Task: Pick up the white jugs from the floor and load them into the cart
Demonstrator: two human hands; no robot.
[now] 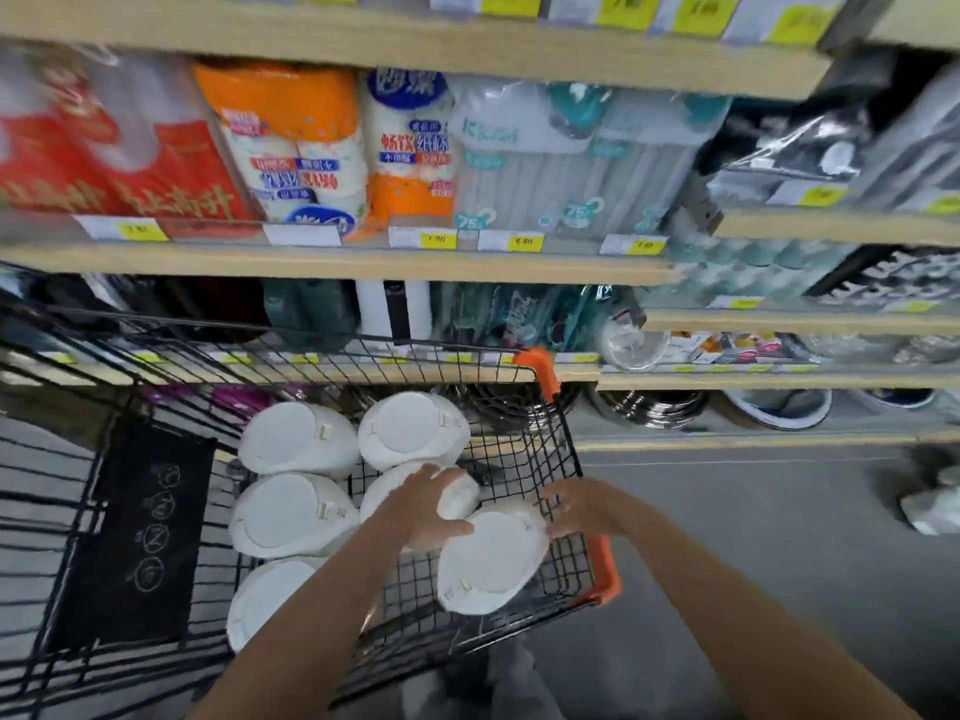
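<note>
Now the person is in the loading step: a white round plastic jug [491, 561] lies on its side in the right near corner of the black wire shopping cart [566, 459], with its flat bottom turned toward the camera. The left hand [423, 506] rests on the upper end of this jug, its fingers [457, 530] spread and curled over the white surface, so it holds or presses the jug. The right hand [582, 506] is at the cart's right wall, its fingers [551, 504] bent against the wire beside the jug; I cannot tell whether they grip the wire or touch the jug.

Five other white jugs [296, 439] already lie in the cart in two rows, bottoms up. On the grey floor [753, 511] at the far right, something white [932, 506] is visible, blurred; it may be one more jug to collect.

In my judgement the next move is to let this jug settle so it does not roll, then to free both hands and turn to the floor.

On the wooden shelves [337, 262] the yellow price tags [523, 242] read about "6.80" and "7.00". The grey packs [571, 163] show "75", and the orange and white packs [410, 148] carry Chinese writing, too blurred to read well.
</note>
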